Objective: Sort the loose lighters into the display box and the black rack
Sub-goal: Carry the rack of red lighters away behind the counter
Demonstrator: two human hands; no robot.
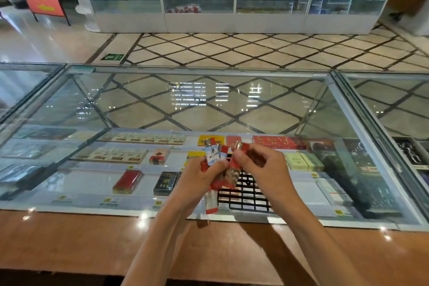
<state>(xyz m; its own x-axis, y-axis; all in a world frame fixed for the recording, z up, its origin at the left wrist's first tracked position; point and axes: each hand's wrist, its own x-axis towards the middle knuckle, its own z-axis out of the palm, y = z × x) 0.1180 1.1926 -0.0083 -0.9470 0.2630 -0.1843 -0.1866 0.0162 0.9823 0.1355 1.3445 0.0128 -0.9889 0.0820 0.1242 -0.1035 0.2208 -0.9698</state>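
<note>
Sorting looks barely begun: the left grip (197, 177) clutches a bunch of lighters (213, 157), the right grip (264, 167) pinches one red lighter (233, 173) above the black rack (247, 196) on the worktop (139, 111); no display box shows.

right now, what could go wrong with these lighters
The left hand grips a loose fan of red and white plastic lighters; as the right hand pinches one red lighter, others could slip onto the glass counter top. The black grid rack lies partly hidden beneath the hands, risking a missed slot.
</note>
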